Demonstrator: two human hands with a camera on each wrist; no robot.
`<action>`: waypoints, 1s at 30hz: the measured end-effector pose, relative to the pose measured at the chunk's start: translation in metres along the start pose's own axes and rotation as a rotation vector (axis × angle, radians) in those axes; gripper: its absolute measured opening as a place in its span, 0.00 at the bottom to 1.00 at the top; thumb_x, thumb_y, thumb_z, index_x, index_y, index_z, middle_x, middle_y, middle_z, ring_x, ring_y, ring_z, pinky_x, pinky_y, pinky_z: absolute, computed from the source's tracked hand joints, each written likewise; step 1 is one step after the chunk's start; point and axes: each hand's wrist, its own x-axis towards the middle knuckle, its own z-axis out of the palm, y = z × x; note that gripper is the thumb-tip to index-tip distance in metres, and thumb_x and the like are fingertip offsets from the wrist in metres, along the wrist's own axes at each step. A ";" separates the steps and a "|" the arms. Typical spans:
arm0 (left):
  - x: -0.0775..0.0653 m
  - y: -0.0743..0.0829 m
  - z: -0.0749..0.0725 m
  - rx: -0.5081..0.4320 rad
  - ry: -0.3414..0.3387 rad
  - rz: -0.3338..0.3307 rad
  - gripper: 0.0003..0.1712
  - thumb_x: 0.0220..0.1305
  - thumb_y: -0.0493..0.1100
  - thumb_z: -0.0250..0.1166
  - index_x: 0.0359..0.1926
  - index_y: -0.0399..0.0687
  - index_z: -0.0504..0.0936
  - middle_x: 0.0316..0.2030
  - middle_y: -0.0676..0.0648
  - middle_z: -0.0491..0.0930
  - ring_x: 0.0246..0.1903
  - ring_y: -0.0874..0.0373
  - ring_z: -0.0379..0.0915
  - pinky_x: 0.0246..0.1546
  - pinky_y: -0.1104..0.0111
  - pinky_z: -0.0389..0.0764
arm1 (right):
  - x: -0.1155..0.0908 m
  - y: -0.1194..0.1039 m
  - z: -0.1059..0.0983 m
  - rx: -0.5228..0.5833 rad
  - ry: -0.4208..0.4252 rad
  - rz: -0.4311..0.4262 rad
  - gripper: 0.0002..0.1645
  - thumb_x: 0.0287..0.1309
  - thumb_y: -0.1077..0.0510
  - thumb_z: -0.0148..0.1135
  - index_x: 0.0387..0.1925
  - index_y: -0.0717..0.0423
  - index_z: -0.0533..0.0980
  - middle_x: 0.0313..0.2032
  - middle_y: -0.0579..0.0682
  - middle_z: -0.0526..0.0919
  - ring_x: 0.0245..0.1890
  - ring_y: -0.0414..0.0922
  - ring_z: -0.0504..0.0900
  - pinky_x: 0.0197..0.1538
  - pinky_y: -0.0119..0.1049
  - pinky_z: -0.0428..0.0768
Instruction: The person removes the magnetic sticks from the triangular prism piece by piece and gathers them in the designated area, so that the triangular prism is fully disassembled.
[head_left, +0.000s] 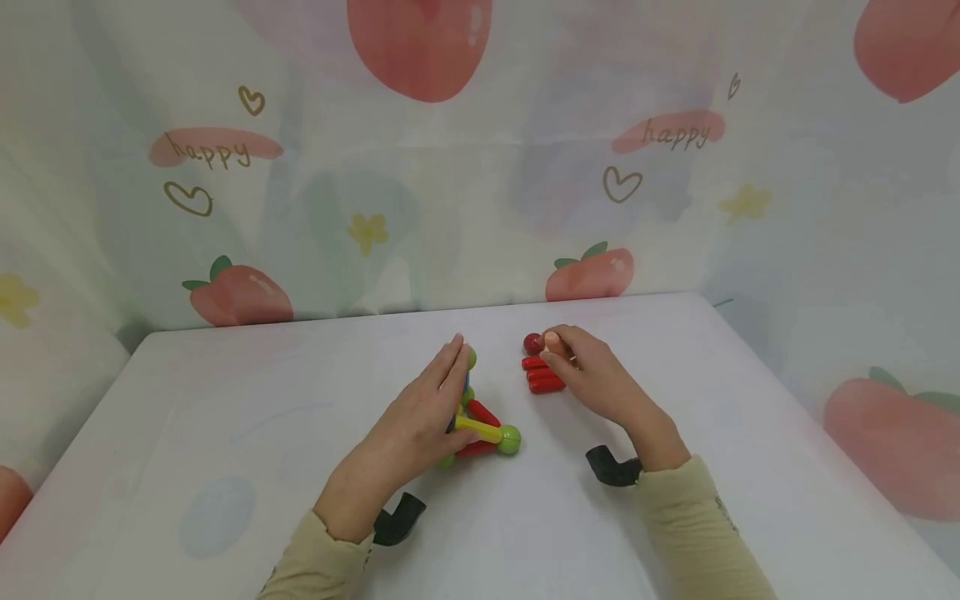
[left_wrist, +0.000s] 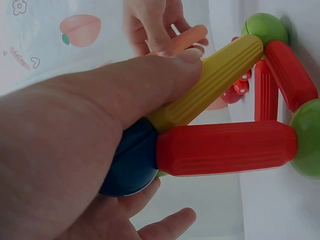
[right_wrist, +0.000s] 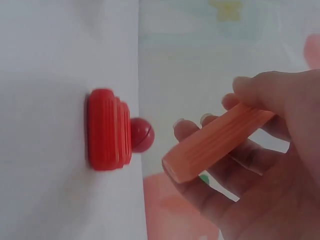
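My left hand (head_left: pixel 405 429) grips a toy frame of ribbed building rods and balls, which stands on the table. In the left wrist view, its thumb lies along a yellow rod (left_wrist: pixel 215 82) beside a blue ball (left_wrist: pixel 132 160). A red rod (left_wrist: pixel 227 149) runs from that ball to a green ball (left_wrist: pixel 307 140); more red rods form the base. To the right, my right hand (head_left: pixel 600 379) holds a loose orange rod (right_wrist: pixel 215 145) above the table, between thumb and fingers. The frame's far side is partly hidden behind the left hand.
Several loose red rods (head_left: pixel 546 385) lie side by side under the right hand, with a dark red ball (head_left: pixel 532 343) just behind them. A printed cloth (head_left: pixel 465 192) hangs behind the white table (head_left: pixel 247 392). Black wrist mounts (head_left: pixel 402 518) show below both hands.
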 end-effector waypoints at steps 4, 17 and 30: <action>-0.001 -0.001 -0.001 0.001 0.005 0.001 0.61 0.55 0.51 0.75 0.78 0.41 0.46 0.79 0.44 0.43 0.78 0.52 0.45 0.71 0.58 0.64 | 0.003 0.010 -0.002 -0.046 -0.014 0.014 0.21 0.69 0.55 0.59 0.60 0.57 0.72 0.45 0.53 0.77 0.45 0.49 0.74 0.45 0.38 0.80; 0.000 -0.002 -0.001 -0.029 -0.022 -0.008 0.61 0.56 0.50 0.75 0.78 0.42 0.45 0.79 0.45 0.42 0.78 0.52 0.44 0.71 0.59 0.65 | 0.002 0.031 -0.006 -0.090 -0.103 0.094 0.23 0.68 0.55 0.59 0.62 0.54 0.70 0.42 0.55 0.77 0.43 0.51 0.74 0.40 0.37 0.77; 0.000 0.000 -0.001 -0.033 -0.014 -0.008 0.61 0.55 0.50 0.75 0.78 0.42 0.46 0.79 0.46 0.43 0.78 0.53 0.43 0.70 0.60 0.65 | 0.024 0.047 -0.018 -0.352 -0.190 0.059 0.22 0.75 0.51 0.48 0.61 0.61 0.71 0.44 0.58 0.79 0.47 0.54 0.76 0.56 0.54 0.78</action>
